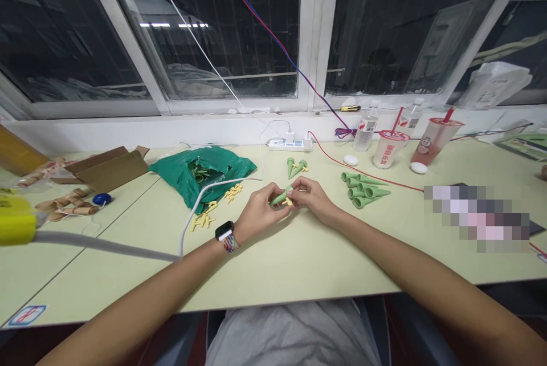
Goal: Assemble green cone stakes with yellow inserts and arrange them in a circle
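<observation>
My left hand (260, 210) is wrapped round a green plastic watering spike (279, 199), held just above the table. My right hand (315, 198) pinches at the spike's wide end, where a small yellow valve (289, 202) shows; fingers partly hide the joint. Two finished-looking green spikes with yellow valves (296, 167) lie beyond my hands. To the right rests a stack of several plain green spikes (364, 188). Loose yellow valves (203, 221) are scattered left of my left hand, beside a green plastic bag (179, 167) torn open over more green spikes.
A white cable (186, 223) loops across the table at left. Wooden pieces with a blue ball (101, 199) and a cardboard box (111, 167) lie far left. At back stand a power strip (282, 145), drink cups (388, 152) and water bottles (365, 131). A red cable (363, 173) runs rightward.
</observation>
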Demonstrator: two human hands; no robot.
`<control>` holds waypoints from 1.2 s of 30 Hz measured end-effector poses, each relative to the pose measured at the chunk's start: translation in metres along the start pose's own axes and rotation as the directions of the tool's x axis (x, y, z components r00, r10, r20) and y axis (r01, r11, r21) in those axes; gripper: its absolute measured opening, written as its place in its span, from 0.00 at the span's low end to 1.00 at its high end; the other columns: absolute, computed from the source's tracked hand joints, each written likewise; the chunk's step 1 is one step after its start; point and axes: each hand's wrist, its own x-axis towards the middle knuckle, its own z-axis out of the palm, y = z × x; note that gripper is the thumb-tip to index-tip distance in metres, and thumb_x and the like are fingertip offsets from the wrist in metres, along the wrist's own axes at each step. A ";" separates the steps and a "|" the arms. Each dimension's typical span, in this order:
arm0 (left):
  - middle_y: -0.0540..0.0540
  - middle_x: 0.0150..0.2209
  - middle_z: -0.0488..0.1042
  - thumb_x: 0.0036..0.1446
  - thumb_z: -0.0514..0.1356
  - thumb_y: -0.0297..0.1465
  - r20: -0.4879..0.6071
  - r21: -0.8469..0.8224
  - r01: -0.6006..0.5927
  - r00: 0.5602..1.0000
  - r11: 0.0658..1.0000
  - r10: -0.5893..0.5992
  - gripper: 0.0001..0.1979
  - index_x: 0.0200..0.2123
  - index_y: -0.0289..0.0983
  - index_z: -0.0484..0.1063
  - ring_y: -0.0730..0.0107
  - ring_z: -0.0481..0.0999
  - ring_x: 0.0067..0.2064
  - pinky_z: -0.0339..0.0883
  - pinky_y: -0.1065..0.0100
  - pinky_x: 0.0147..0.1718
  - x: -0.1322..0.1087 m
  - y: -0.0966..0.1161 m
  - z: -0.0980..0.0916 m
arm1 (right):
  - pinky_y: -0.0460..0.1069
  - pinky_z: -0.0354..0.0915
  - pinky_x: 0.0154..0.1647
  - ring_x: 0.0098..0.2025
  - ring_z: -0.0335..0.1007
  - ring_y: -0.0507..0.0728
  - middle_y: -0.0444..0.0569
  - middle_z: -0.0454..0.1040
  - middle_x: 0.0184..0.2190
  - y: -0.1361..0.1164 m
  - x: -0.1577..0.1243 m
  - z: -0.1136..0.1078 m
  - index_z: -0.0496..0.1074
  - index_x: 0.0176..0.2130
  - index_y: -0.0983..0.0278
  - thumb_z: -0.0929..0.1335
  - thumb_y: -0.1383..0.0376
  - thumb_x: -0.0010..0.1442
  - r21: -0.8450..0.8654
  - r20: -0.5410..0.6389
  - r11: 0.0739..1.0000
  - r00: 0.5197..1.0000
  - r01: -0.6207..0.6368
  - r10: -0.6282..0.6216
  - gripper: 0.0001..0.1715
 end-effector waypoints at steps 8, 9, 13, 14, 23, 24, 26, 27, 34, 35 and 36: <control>0.49 0.38 0.78 0.60 0.66 0.39 0.043 -0.014 0.020 0.999 1.000 -0.019 0.11 0.40 0.40 0.69 0.67 0.76 0.35 0.66 0.68 0.34 0.000 -0.003 -0.001 | 0.49 0.72 0.28 0.30 0.75 0.55 0.43 0.74 0.30 0.004 0.002 -0.004 0.76 0.45 0.62 0.77 0.52 0.54 -0.068 0.057 0.997 0.998 0.031 -0.027 0.24; 0.49 0.39 0.78 0.60 0.65 0.40 0.054 -0.001 0.029 0.998 1.000 -0.029 0.12 0.41 0.40 0.70 0.66 0.76 0.36 0.67 0.68 0.34 0.000 -0.004 -0.001 | 0.49 0.72 0.29 0.31 0.74 0.55 0.44 0.75 0.31 0.004 0.003 -0.006 0.77 0.44 0.62 0.77 0.52 0.55 -0.103 0.064 0.993 0.997 0.052 -0.045 0.23; 0.49 0.44 0.79 0.60 0.65 0.41 0.091 0.065 0.066 0.993 0.996 -0.072 0.16 0.49 0.43 0.70 0.64 0.79 0.40 0.70 0.66 0.38 0.001 -0.009 0.000 | 0.51 0.70 0.34 0.34 0.73 0.56 0.47 0.78 0.34 0.004 0.009 -0.020 0.79 0.44 0.63 0.74 0.53 0.57 -0.288 0.077 0.949 0.991 0.129 -0.111 0.20; 0.48 0.46 0.79 0.60 0.65 0.40 0.089 0.088 0.073 0.993 0.994 -0.080 0.18 0.51 0.43 0.70 0.63 0.79 0.41 0.71 0.65 0.39 0.001 -0.010 0.000 | 0.51 0.69 0.36 0.35 0.73 0.56 0.47 0.78 0.34 0.004 0.011 -0.025 0.79 0.43 0.64 0.74 0.54 0.57 -0.348 0.062 0.926 0.989 0.149 -0.136 0.19; 0.46 0.50 0.73 0.63 0.57 0.32 0.057 0.203 0.087 0.993 0.975 -0.100 0.12 0.51 0.43 0.67 0.63 0.77 0.44 0.72 0.61 0.44 0.001 -0.016 0.000 | 0.49 0.65 0.41 0.38 0.74 0.57 0.48 0.80 0.35 0.011 0.027 -0.067 0.80 0.44 0.65 0.69 0.61 0.61 -0.773 -0.149 0.634 0.961 0.034 -0.233 0.16; 0.46 0.50 0.73 0.63 0.57 0.31 0.060 0.206 0.082 0.994 0.975 -0.096 0.12 0.50 0.42 0.67 0.63 0.77 0.44 0.72 0.61 0.44 0.001 -0.016 0.000 | 0.49 0.65 0.41 0.38 0.74 0.57 0.49 0.80 0.36 0.012 0.029 -0.069 0.80 0.45 0.66 0.68 0.61 0.61 -0.817 -0.154 0.576 0.957 0.018 -0.247 0.16; 0.46 0.49 0.72 0.63 0.56 0.31 0.068 0.211 0.071 0.994 0.975 -0.088 0.11 0.50 0.42 0.68 0.63 0.77 0.44 0.72 0.61 0.45 0.001 -0.016 0.000 | 0.49 0.64 0.43 0.40 0.73 0.58 0.51 0.80 0.37 0.014 0.033 -0.074 0.80 0.48 0.66 0.67 0.62 0.63 -0.882 -0.156 0.470 0.950 -0.010 -0.271 0.17; 0.46 0.49 0.72 0.63 0.56 0.31 0.072 0.215 0.066 0.994 0.974 -0.083 0.11 0.49 0.42 0.68 0.63 0.77 0.45 0.72 0.61 0.45 0.001 -0.016 0.000 | 0.50 0.64 0.45 0.42 0.73 0.59 0.52 0.80 0.38 0.015 0.036 -0.076 0.80 0.49 0.66 0.67 0.63 0.64 -0.900 -0.159 0.434 0.947 -0.022 -0.280 0.18; 0.46 0.48 0.72 0.64 0.55 0.30 0.082 0.233 0.042 0.995 0.972 -0.062 0.10 0.48 0.42 0.68 0.62 0.76 0.45 0.71 0.60 0.46 0.000 -0.018 0.001 | 0.53 0.62 0.53 0.52 0.69 0.64 0.58 0.79 0.46 0.020 0.046 -0.081 0.76 0.56 0.67 0.64 0.61 0.70 -0.937 -0.201 0.336 0.930 -0.092 -0.308 0.21; 0.46 0.48 0.72 0.64 0.55 0.30 0.082 0.234 0.040 0.995 0.972 -0.060 0.10 0.48 0.42 0.68 0.62 0.76 0.45 0.71 0.60 0.46 0.000 -0.018 0.001 | 0.54 0.62 0.54 0.53 0.69 0.64 0.58 0.79 0.47 0.020 0.046 -0.080 0.74 0.57 0.66 0.63 0.60 0.71 -0.939 -0.203 0.330 0.928 -0.094 -0.313 0.22; 0.46 0.48 0.72 0.64 0.55 0.30 0.082 0.233 0.039 0.995 0.972 -0.060 0.10 0.48 0.42 0.68 0.62 0.76 0.45 0.71 0.60 0.46 0.000 -0.018 0.001 | 0.54 0.62 0.55 0.54 0.69 0.64 0.58 0.79 0.48 0.020 0.046 -0.080 0.73 0.59 0.66 0.63 0.60 0.71 -0.941 -0.205 0.325 0.924 -0.095 -0.322 0.22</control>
